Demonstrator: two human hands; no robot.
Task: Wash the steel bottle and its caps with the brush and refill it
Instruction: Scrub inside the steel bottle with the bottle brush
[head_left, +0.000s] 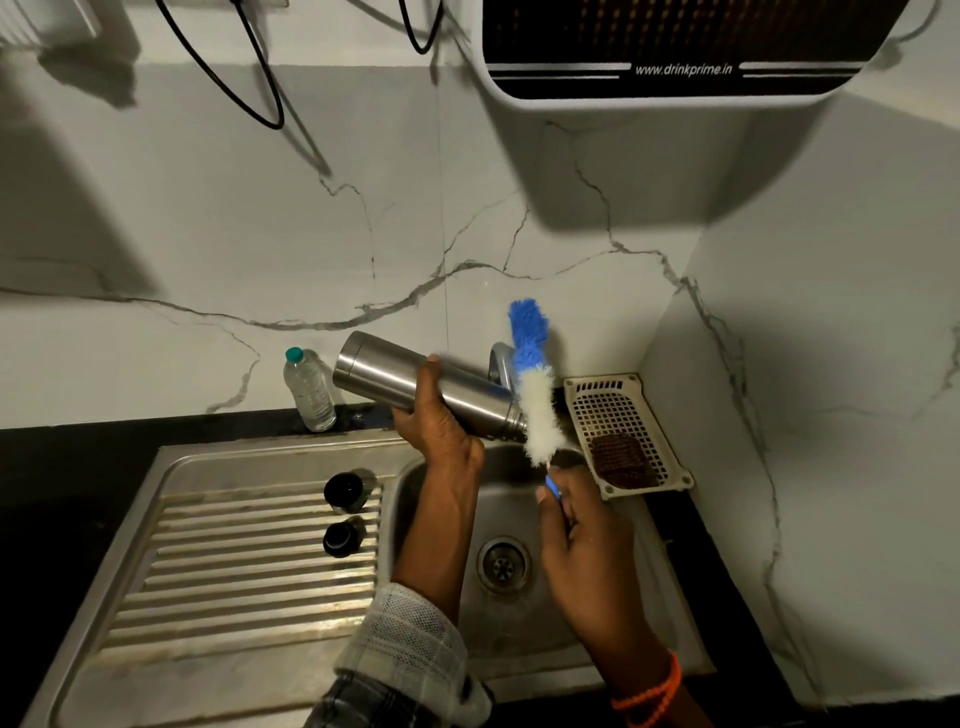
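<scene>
1. Nearest: right hand grips the brush by its thin blue handle; bristles soft, blue above white.
2. Left hand wraps the steel bottle mid-body over the sink, mouth tilted toward the brush. Probably slick, rigid; the mid-body hold looks sound.
3. 2 dark caps sit on the drainboard.

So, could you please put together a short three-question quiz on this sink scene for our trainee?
1. True or false: the bristles of the bottle brush are inside the steel bottle.
2. Which hand grips the steel bottle: A) left hand B) right hand?
3. Where do the two black caps sit?

Key: 1. False, the bristles are outside, by the bottle's mouth. 2. A. 3. On the ribbed drainboard, left of the sink basin.
</scene>
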